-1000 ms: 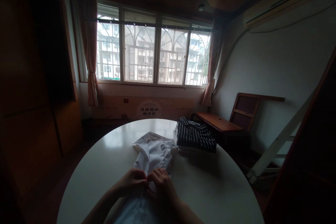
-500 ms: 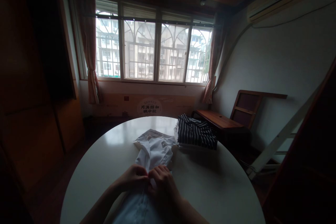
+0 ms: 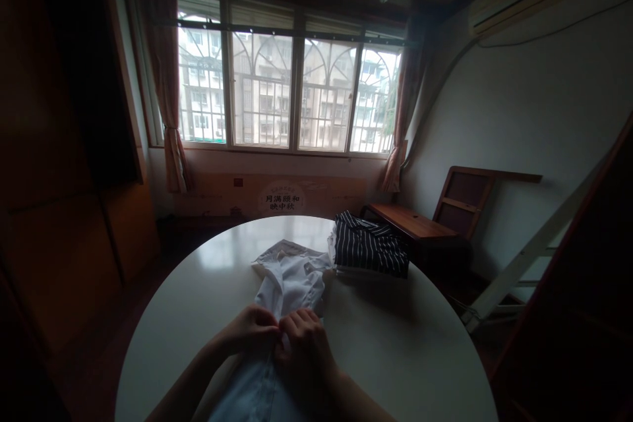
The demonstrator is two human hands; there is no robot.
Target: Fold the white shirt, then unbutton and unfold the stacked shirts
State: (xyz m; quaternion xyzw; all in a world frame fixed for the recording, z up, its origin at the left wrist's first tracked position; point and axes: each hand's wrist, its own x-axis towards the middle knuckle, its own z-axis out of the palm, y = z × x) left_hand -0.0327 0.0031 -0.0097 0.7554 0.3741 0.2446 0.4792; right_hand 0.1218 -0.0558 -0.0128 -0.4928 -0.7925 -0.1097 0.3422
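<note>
The placket of the white shirt [image 3: 289, 287] is pinched between the fingertips of the left hand [image 3: 250, 333] and right hand [image 3: 306, 343], barely shifted since 1 second ago, with the shirt spread on the table [image 3: 395, 356] beside a striped shirt [image 3: 370, 252].

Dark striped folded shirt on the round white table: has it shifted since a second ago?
No. The dark striped folded shirt lies at the same spot by the far edge of the round white table; only the camera tilted.
</note>
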